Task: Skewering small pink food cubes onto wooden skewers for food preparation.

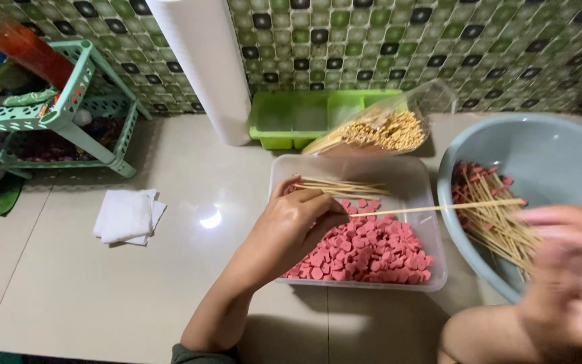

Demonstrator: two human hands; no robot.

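Packaging on the tiled floor: one item.

Clear plastic bag (385, 125) of pale wooden skewers: lies tilted on its side near the wall, just behind the far edge of the clear plastic tub (412, 175), partly resting on the green tray (291, 118); open mouth toward the right; blunt stick ends show tan through the film. No labels, signs or screens legible.

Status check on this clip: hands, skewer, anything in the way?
Left hand pinches bare wooden skewer, held level over clear tub of pink sausage slices. Right hand blurred, empty as far as visible, over grey basin. Nothing blocking.
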